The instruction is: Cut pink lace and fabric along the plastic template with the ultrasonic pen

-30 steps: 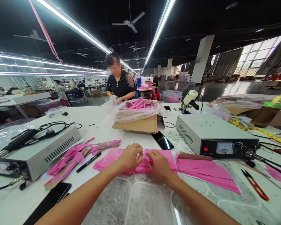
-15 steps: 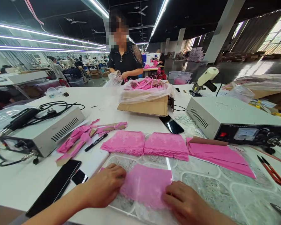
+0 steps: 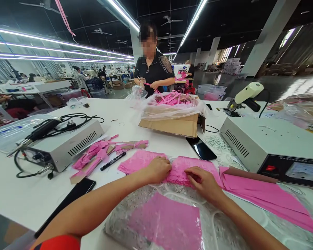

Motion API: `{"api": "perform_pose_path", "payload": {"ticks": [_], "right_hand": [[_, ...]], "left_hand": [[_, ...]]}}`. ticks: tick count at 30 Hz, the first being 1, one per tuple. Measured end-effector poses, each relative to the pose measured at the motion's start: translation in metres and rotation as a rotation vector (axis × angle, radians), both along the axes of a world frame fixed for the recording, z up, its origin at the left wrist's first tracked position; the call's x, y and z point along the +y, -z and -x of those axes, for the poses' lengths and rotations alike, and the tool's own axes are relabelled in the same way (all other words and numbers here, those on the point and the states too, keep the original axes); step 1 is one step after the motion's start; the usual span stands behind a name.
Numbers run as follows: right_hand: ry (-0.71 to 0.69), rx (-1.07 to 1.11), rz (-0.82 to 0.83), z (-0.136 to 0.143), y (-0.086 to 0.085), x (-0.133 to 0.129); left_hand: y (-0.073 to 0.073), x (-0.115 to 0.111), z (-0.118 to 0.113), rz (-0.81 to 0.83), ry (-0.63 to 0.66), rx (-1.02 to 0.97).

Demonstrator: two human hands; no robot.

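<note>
Two stacks of pink scalloped lace pieces lie side by side in front of me. My left hand [image 3: 160, 169] is closed over the gap between the left stack [image 3: 141, 160] and the right stack [image 3: 178, 166]; its fingertips are hidden. Thumb and fingers of my right hand [image 3: 202, 178] pinch the lace at the front of the right stack. Nearer to me, a single pink piece [image 3: 169, 220] lies flat on a clear patterned plastic mat [image 3: 125, 218], with neither hand on it. To the right, a folded pink fabric bundle [image 3: 266, 194] lies beside a brown strip.
Grey control boxes stand at left [image 3: 65, 146] and right [image 3: 273, 135]. A black marker [image 3: 113, 161], pink straps [image 3: 94, 154] and a phone [image 3: 201, 148] lie about. Behind stands a carton [image 3: 169, 126] of pink straps; across the table a co-worker [image 3: 153, 69] handles a pink strap.
Both hands have moved forward from the single pink piece to the lace stacks, leaving that piece on the mat. The view has shifted, and the co-worker now holds a strap stretched between the hands.
</note>
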State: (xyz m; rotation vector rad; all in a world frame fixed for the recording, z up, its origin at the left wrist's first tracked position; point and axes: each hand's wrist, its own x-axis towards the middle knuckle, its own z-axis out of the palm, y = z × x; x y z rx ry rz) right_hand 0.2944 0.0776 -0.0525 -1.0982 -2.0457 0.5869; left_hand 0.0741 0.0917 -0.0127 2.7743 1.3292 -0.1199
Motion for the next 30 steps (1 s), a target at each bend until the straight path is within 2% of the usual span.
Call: {"api": "perform_pose_path", "payload": {"ticks": [4,13,20,30], "right_hand": [[0.001,0.016,0.050,-0.003,0.001,-0.004],[0.002,0.029,0.082,-0.003,0.003,-0.003],[0.013,0.008,0.087,-0.003,0.002,-0.004],[0.018,-0.016,0.071,-0.003,0.001,-0.004]], "left_hand": [[0.002,0.001,0.005,0.017,0.002,0.005],[-0.010,0.001,0.009,0.055,0.026,0.038],[-0.006,-0.002,0.007,0.028,-0.029,0.049],[0.000,-0.005,0.009,0.030,-0.011,-0.040]]}}
